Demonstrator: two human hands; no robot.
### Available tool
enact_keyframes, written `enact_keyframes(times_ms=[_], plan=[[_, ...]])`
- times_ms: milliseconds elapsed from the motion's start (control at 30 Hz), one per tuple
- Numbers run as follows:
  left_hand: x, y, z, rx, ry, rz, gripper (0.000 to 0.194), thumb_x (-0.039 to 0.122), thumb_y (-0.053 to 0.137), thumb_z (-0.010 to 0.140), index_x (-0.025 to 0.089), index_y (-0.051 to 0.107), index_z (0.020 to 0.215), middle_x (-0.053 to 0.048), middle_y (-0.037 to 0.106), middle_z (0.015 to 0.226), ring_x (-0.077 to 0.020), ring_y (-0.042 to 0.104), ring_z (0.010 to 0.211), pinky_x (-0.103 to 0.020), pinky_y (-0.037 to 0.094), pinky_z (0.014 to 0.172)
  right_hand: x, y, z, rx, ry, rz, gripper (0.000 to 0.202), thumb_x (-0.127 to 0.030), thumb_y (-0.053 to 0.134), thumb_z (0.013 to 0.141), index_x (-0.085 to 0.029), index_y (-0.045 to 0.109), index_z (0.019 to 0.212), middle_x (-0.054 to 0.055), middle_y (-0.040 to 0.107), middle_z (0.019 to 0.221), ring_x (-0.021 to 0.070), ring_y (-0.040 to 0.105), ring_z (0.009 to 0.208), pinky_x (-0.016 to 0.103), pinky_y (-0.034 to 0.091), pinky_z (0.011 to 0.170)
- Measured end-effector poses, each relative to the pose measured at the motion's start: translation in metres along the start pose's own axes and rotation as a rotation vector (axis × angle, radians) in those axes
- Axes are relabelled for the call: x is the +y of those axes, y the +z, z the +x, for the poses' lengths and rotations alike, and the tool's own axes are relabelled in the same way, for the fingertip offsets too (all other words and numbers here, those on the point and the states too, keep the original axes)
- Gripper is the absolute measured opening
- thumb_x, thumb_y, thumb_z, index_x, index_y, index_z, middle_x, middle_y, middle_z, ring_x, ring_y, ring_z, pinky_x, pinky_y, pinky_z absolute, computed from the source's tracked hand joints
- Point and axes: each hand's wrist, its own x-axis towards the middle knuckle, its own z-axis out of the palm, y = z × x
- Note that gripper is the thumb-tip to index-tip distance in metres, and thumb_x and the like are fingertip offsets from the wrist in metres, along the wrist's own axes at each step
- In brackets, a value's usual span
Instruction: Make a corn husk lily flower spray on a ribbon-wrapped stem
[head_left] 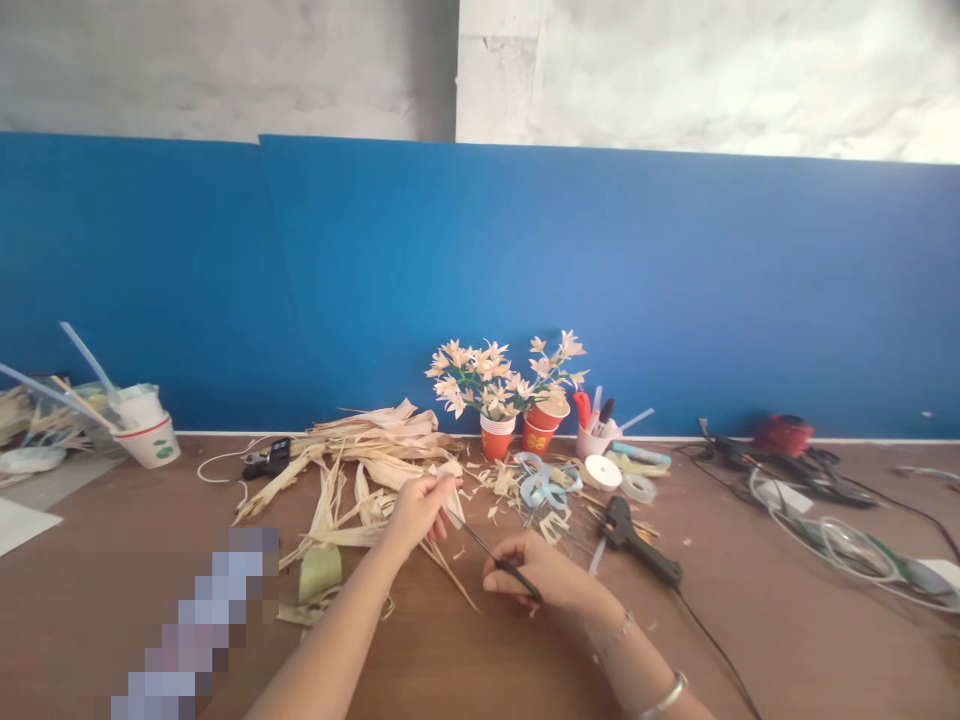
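Note:
My left hand (414, 515) is closed, pinching a pale piece of dried corn husk (451, 474) upright between thumb and fingers. In my right hand (544, 568) is a pair of dark-handled scissors (519, 580), fingers wrapped around the handle. Its blades point up and left and reach the lower edge of the husk piece; whether they are cutting into it I cannot tell. Behind my left hand lies a heap of dried corn husks (375, 440). Small husk scraps (504, 480) and curled light-blue ribbon (544, 482) are scattered just beyond the scissors.
Pale husk flowers (487, 375) stand in red paper cups (496, 440) by the blue partition (337, 280). A black glue gun (637, 540) with a cord lies right of my right hand. Further right are tangled cables (847, 545); a green roll (320, 572) sits left of my left forearm.

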Motion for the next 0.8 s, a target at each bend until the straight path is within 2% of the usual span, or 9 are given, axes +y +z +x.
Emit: enact_keyframes(times_ms=[133,267,500,800], plan=[[0.000,0.002,0.001,0.035,0.040,-0.097,0.035,0.042,0.060,0.077,0.012,0.071,0.093,-0.001,0.067,0.056,-0.0160,0.063,0.048,-0.020,0.044,0.040,0.002,0.001,0.002,0.033,-0.001,0.001,0.038,-0.050,0.071,0.064,-0.014,0.063,0.070,-0.007,0.045,0.040,0.0048,0.035,0.034,0.016,0.029,0.033],[0.004,0.007,-0.003,0.044,-0.003,-0.291,0.035,0.040,0.061,0.078,0.011,0.069,0.095,-0.006,0.072,0.066,-0.0190,0.066,0.057,-0.028,0.054,0.053,0.007,0.001,0.005,0.046,-0.024,0.020,0.037,-0.049,0.070,0.066,-0.014,0.063,0.070,-0.008,0.045,0.039,0.0046,0.034,0.033,0.016,0.027,0.032],[0.014,0.019,-0.011,0.140,-0.108,-0.502,0.028,0.030,0.055,0.086,0.009,0.066,0.100,-0.010,0.073,0.070,-0.0174,0.068,0.063,-0.022,0.053,0.052,0.006,0.001,0.004,0.094,-0.051,0.041,0.037,-0.050,0.070,0.066,-0.014,0.062,0.070,-0.008,0.045,0.038,0.0047,0.035,0.032,0.017,0.024,0.033],[0.021,0.028,-0.017,0.264,-0.194,-0.668,0.029,0.031,0.059,0.084,0.010,0.063,0.102,-0.011,0.073,0.077,-0.0149,0.069,0.065,-0.021,0.054,0.055,0.004,0.002,0.005,0.127,-0.019,0.076,0.038,-0.050,0.072,0.063,-0.014,0.061,0.070,-0.008,0.045,0.038,0.0047,0.036,0.031,0.016,0.026,0.031]])
